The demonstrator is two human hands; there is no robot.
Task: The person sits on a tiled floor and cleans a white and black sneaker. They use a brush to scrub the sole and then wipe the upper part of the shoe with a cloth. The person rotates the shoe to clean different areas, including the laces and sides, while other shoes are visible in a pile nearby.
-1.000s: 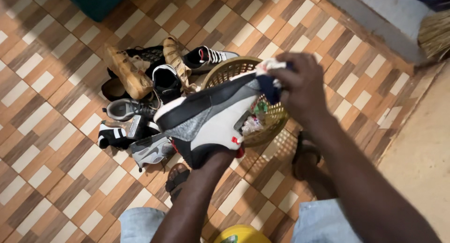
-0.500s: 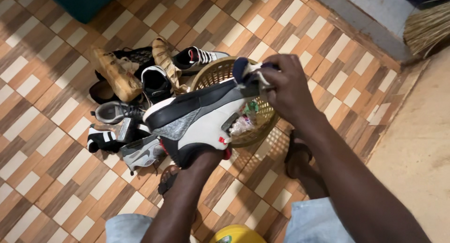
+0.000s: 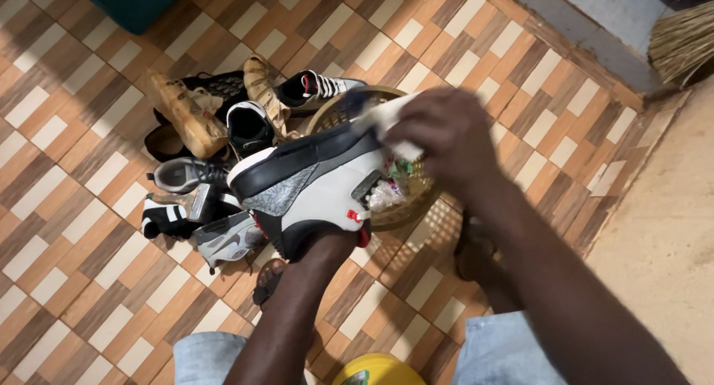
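A white, grey and black sneaker (image 3: 320, 184) is held up on its side over the floor. My left hand (image 3: 324, 244) is pushed inside its opening, so only the wrist shows. My right hand (image 3: 446, 136) grips a white and dark blue cloth (image 3: 387, 117) and presses it against the sneaker's upper edge; the cloth is blurred. Right behind the sneaker stands a woven tan basket (image 3: 405, 214) holding crumpled wrappers.
A pile of several shoes (image 3: 223, 132) lies on the patterned tile floor to the left. My sandalled feet (image 3: 268, 281) (image 3: 472, 251) rest below the basket. A straw broom (image 3: 680, 47) lies at the top right by a concrete step, and a yellow object (image 3: 375, 371) sits between my knees.
My right hand has slid the cloth leftward along the sneaker's top edge. The sneaker has shifted slightly left and tilted with my left arm.
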